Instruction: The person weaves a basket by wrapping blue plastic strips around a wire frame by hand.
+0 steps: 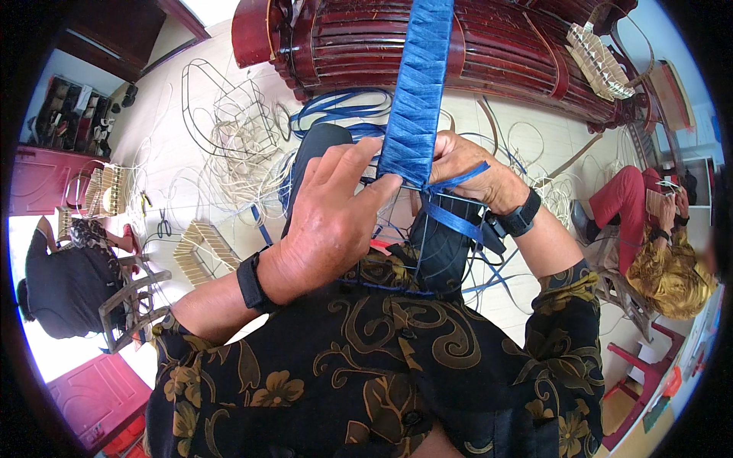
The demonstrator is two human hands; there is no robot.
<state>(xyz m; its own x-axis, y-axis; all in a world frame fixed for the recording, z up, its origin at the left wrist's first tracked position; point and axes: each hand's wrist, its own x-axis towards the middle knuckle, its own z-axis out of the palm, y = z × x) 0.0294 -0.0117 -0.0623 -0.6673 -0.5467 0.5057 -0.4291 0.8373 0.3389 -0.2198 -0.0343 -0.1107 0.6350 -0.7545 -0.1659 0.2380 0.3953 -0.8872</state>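
Note:
A long blue woven panel (414,91), wrapped with flat strips in a zigzag pattern, runs upward from between my hands. My left hand (324,217) grips its lower left edge, the thumb lying on the bottom edge and the fingers bent along the side. At the lower right corner, my right hand (477,175) is closed, with a loose blue strip (450,221) curling over and below its fingers. Its fingertips are partly hidden behind the panel. Beneath the woven part, thin dark frame wires (420,248) stretch toward my lap, crossed by blue strands.
A dark red wooden bench (351,49) stands ahead. Tangled pale strips (240,145), coiled blue strips (343,107) and a part-wrapped frame (205,250) lie on the floor. Seated people are at left (72,278) and right (664,267). Pliers (146,201) lie at left.

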